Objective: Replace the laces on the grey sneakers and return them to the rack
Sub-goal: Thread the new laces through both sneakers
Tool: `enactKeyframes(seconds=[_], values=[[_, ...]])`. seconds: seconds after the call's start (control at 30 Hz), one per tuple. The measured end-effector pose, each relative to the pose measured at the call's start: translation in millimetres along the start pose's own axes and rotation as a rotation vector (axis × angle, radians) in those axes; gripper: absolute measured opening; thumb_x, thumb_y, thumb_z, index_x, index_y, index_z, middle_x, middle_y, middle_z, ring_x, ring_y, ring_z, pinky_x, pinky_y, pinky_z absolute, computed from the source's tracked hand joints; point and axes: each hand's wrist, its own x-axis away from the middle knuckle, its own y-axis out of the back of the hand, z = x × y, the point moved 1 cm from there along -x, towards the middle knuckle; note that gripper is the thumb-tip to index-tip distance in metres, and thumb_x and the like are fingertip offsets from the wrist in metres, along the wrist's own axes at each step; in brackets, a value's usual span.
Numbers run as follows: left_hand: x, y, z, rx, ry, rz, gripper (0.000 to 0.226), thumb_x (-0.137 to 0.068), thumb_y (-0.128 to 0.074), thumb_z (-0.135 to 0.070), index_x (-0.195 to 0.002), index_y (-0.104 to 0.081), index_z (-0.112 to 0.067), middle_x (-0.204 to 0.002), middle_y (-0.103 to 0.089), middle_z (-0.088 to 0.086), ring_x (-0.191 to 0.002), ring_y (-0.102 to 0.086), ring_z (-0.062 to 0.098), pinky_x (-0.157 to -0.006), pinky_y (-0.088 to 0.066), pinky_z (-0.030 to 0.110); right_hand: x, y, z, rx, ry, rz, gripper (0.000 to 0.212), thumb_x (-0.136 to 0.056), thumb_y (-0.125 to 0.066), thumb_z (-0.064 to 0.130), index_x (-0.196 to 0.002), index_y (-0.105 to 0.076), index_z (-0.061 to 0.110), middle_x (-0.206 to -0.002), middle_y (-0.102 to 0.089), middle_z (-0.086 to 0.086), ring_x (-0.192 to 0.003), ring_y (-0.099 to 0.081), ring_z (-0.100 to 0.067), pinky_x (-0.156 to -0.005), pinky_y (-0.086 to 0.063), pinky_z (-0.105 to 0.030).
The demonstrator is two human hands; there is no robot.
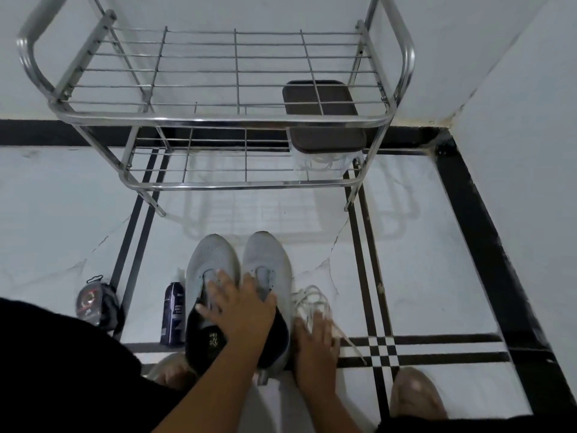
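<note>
Grey sneakers [237,276] are standing together on the floor; left hand [240,310] is lying flat across both, fingers spread; right hand [315,342], fingers extended, is pressing loose white laces [312,296].

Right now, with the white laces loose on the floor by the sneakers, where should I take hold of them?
Pinch the straight tail of the white laces that runs out over the black floor stripes, coming from above. It lies flat and apart, while the rest is a tangled loop beside the right sneaker under the right hand.

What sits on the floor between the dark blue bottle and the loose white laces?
The head view shows the pair of grey mesh sneakers side by side between dark blue bottle and white laces, left hand resting across both.
</note>
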Motion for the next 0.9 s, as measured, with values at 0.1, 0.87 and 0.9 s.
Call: enactKeyframes(seconds=[0.1, 0.87, 0.9], values=[[10.3, -16.6, 22.4, 0.090, 0.061, 0.023, 0.060, -0.089, -0.034, -0.068, -0.136, -0.043, -0.033, -0.159, 0.007, 0.013, -0.146, 0.010, 0.037, -0.111, -0.010, 0.066, 13.9, -12.7, -44.4, 0.096, -0.006, -0.005, 0.083, -0.060, -0.080, 0.011, -0.137, -0.052, 0.028, -0.147, -0.045, -0.011, -0.132, -0.046, -0.036, -0.095, -0.046, -0.057], [18.0, -26.2, 59.3, -0.147, -0.152, -0.084, 0.056, -0.087, -0.052, -0.054, -0.135, -0.038, -0.029, -0.146, -0.039, 0.000, -0.143, -0.018, 0.029, -0.102, -0.035, 0.050, -27.2, 64.2, -145.1, -0.251, -0.935, -0.190, 0.025, -0.089, -0.057, 0.019, -0.112, -0.058, 0.010, -0.122, -0.056, -0.016, -0.118, -0.044, -0.034, -0.099, -0.032, -0.045], [18.6, -27.0, 58.0, -0.133, -0.146, -0.083, 0.054, -0.087, -0.053, -0.052, -0.134, -0.039, -0.028, -0.145, -0.040, 0.000, -0.143, -0.019, 0.029, -0.101, -0.035, 0.050, -24.2, 69.5, -136.1, -0.326, -0.952, -0.267, 0.023, -0.088, -0.058, 0.017, -0.109, -0.056, 0.009, -0.116, -0.060, -0.018, -0.115, -0.046, -0.035, -0.098, -0.031, -0.045]])
